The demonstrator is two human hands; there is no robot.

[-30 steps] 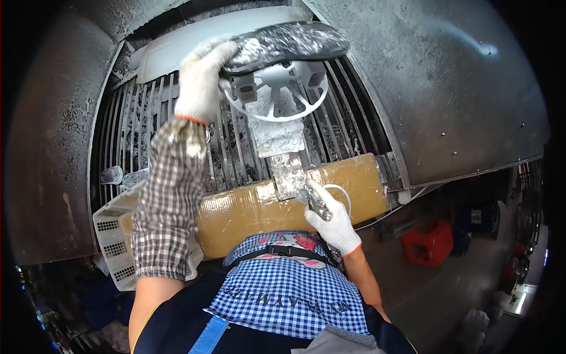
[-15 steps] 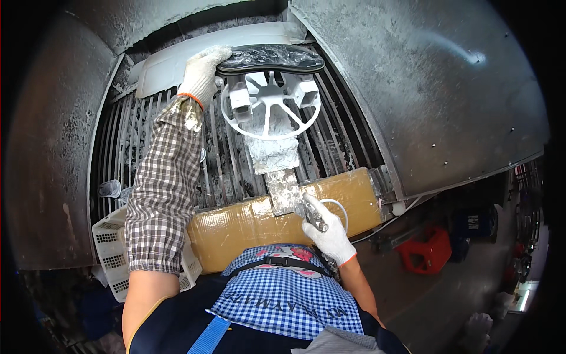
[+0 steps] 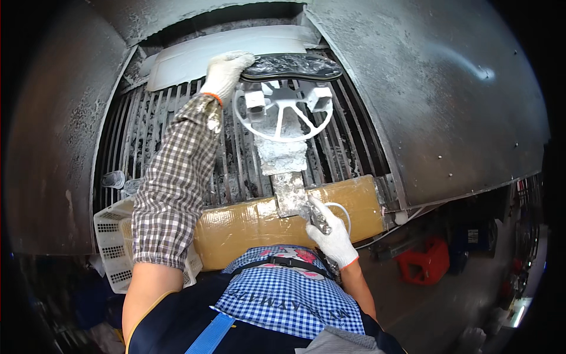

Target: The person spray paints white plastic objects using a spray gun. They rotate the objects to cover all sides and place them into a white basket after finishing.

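My left hand [image 3: 227, 74], in a white knit glove, has its fingers closed on the left end of a glossy black curved panel [image 3: 292, 66]. The panel lies across two white blocks on a white spoked wheel [image 3: 282, 121]. Below the wheel, a crusted white support [image 3: 284, 156] leads to a speckled metal plate [image 3: 290, 194]. My right hand [image 3: 334, 239], also gloved, is wrapped round a silver metal spray gun [image 3: 319, 219] beside the plate's near end. A white hose [image 3: 346, 215] loops beside this hand. The gun's grip is hidden by the fingers.
Dusty metal bars [image 3: 239, 159] run under the wheel, between metal walls on both sides. A tape-covered tan box [image 3: 236, 227] lies along the front edge. A white plastic basket [image 3: 112, 242] stands at left. A red container [image 3: 423, 262] sits on the floor at right.
The whole view has shifted slightly, so the scene sits further right. My left hand and the black panel have moved a little right relative to the wheel. My right hand keeps its hold.
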